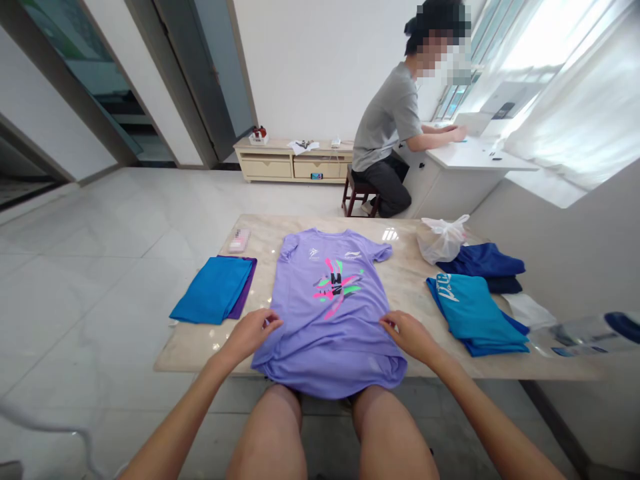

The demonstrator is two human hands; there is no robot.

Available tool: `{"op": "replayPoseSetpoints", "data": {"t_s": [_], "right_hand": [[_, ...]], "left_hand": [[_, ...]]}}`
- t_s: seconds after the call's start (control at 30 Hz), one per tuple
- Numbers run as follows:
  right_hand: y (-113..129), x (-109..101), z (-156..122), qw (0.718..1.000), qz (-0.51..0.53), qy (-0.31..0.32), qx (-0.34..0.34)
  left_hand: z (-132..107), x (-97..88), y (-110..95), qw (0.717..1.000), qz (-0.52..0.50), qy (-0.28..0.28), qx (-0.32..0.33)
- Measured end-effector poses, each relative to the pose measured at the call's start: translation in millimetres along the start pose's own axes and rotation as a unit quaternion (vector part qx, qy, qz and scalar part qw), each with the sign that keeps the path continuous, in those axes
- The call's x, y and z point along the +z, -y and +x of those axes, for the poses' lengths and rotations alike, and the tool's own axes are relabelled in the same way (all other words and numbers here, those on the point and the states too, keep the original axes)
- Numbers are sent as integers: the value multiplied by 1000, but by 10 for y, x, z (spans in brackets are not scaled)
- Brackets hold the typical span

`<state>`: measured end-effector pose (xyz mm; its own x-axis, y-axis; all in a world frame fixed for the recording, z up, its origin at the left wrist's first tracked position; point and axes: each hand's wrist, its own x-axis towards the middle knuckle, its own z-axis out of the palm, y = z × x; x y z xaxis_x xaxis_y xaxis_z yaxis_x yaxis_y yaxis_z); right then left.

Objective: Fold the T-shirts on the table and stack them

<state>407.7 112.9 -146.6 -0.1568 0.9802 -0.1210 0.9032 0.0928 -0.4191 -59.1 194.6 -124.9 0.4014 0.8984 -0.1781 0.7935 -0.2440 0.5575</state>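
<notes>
A lilac T-shirt [330, 313] with a pink, green and black print lies face up on the beige table [400, 280], its hem hanging over the near edge onto my knees. My left hand [250, 333] pinches the shirt's left side edge, fingers closed on the fabric. My right hand [407, 333] pinches the right side edge the same way.
Left of the shirt lies a folded blue garment on a purple one [215, 290], with a pink packet [239, 240] behind. On the right: a plastic bag [443, 240], folded navy clothes [485, 263], folded blue shirts [475, 313]. A person sits at a white desk [465, 160] behind.
</notes>
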Motion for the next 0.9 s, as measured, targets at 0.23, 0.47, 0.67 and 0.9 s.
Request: {"op": "replayPoseSetpoints", "data": {"t_s": [0.23, 0.47, 0.67, 0.9], "right_hand": [[149, 866, 727, 980, -100, -163, 47], [-120, 982, 1345, 967, -126, -221, 23], [-197, 824, 1558, 969, -142, -201, 25], [57, 1065, 668, 972, -140, -186, 19]], "left_hand": [[814, 678, -130, 987, 113, -104, 41], [1530, 782, 148, 972, 164, -165, 18], [1636, 734, 155, 968, 163, -190, 9], [762, 969, 106, 971, 158, -178, -24]]}}
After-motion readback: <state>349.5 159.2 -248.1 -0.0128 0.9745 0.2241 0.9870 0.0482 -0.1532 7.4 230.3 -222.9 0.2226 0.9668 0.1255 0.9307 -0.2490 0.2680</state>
